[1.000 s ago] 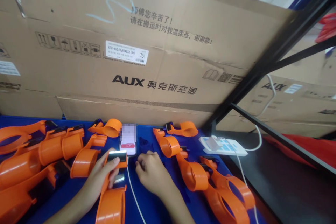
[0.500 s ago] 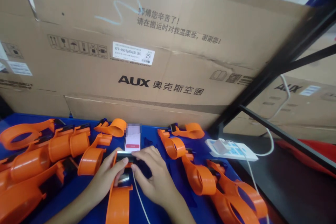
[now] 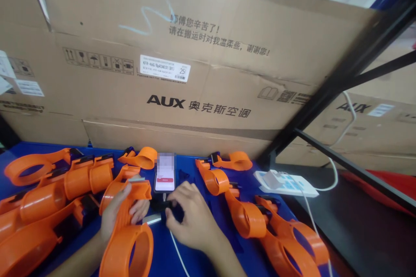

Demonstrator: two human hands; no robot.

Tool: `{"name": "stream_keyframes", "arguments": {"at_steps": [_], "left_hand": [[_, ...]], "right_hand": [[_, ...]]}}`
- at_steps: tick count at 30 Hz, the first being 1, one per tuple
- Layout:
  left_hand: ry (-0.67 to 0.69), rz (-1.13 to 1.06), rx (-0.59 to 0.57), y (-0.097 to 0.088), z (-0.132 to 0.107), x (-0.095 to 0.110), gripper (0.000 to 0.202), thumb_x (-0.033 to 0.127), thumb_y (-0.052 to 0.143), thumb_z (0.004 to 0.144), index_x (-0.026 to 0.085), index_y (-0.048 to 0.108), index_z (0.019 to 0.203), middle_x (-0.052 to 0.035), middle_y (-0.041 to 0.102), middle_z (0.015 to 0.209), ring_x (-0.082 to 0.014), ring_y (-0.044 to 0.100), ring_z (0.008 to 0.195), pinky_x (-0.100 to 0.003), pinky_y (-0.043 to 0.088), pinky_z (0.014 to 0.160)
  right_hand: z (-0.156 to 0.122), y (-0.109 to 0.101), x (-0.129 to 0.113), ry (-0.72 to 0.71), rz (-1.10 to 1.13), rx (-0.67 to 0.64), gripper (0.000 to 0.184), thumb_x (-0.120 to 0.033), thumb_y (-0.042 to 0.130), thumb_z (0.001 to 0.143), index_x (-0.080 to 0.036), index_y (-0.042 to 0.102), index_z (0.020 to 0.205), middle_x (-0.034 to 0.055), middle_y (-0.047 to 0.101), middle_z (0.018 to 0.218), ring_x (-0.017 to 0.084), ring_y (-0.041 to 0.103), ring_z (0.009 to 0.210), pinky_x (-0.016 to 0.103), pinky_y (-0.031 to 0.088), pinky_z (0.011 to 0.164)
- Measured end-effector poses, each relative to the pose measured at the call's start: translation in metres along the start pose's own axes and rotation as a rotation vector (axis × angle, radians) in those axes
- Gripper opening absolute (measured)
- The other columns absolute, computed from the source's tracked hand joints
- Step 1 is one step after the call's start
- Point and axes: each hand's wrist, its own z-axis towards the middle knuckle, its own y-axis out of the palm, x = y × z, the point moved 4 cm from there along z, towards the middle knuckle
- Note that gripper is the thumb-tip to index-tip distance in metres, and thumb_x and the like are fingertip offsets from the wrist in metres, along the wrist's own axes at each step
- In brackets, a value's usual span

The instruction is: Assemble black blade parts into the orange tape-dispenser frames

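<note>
My left hand (image 3: pixel 112 214) is closed round an orange plastic tape dispenser (image 3: pixel 125 212), whose ring-shaped end (image 3: pixel 128 251) hangs toward me. A small black piece (image 3: pixel 160 204) is at the fingertips of my right hand (image 3: pixel 190 216), pinched between thumb and forefinger; its outline is hard to make out against the blue surface. Just below it lies a short silver block (image 3: pixel 151 219). Beyond my hands a phone (image 3: pixel 165 184) with a lit screen lies flat, and a white cable (image 3: pixel 178 252) runs from near it toward me, passing under the black piece.
More orange dispensers lie in a left group (image 3: pixel 43 201) and a right group (image 3: pixel 247 216) on the blue tabletop (image 3: pixel 182 264). Large cardboard boxes (image 3: pixel 208 130) stand behind. At right are a white power strip (image 3: pixel 286 183) and a black metal frame (image 3: pixel 312 99).
The orange dispenser has come away from the black piece, moving left and tilting in my left hand. My right hand has stayed close to where it was, with the black piece.
</note>
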Motion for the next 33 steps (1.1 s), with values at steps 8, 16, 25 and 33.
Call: {"name": "stream_keyframes", "arguments": {"at_steps": [8,16,25,33], "left_hand": [[0.012,0.004,-0.002,0.007,-0.005,-0.004,0.027,0.041,0.056,0.101,0.022,0.051,0.082,0.005,0.048,0.052,-0.0113,0.039,0.043,-0.027,0.032,0.052],[0.002,0.047,0.05,0.003,-0.002,0.0,0.033,0.043,0.058,0.1,0.022,0.052,0.076,0.0041,0.047,0.051,-0.0117,0.038,0.045,-0.028,0.031,0.051],[-0.088,0.185,0.131,-0.013,0.001,-0.016,0.04,0.051,0.065,0.094,0.022,0.049,0.072,0.0051,0.045,0.049,-0.0109,0.036,0.045,-0.025,0.029,0.048],[-0.131,0.47,0.215,-0.026,0.005,-0.03,0.039,0.056,0.065,0.094,0.023,0.052,0.078,0.009,0.046,0.044,-0.0094,0.037,0.037,-0.021,0.03,0.042]], "right_hand": [[0.001,0.041,-0.002,0.013,-0.106,-0.172,0.022,-0.023,0.062,0.095,-0.022,0.067,0.116,0.008,0.072,0.108,0.026,0.059,0.107,0.04,0.039,0.094],[0.002,0.03,0.001,-0.007,-0.095,-0.153,0.019,-0.022,0.065,0.092,-0.023,0.066,0.111,0.0062,0.069,0.108,0.025,0.056,0.107,0.038,0.041,0.09],[-0.001,0.033,0.007,0.03,-0.23,-0.129,0.019,-0.036,0.066,0.098,-0.022,0.069,0.109,0.0093,0.065,0.112,0.028,0.054,0.105,0.043,0.042,0.09],[0.003,0.003,0.012,0.163,0.053,0.197,0.014,-0.025,0.058,0.102,-0.022,0.071,0.104,0.007,0.072,0.097,0.025,0.061,0.096,0.04,0.046,0.088]]}}
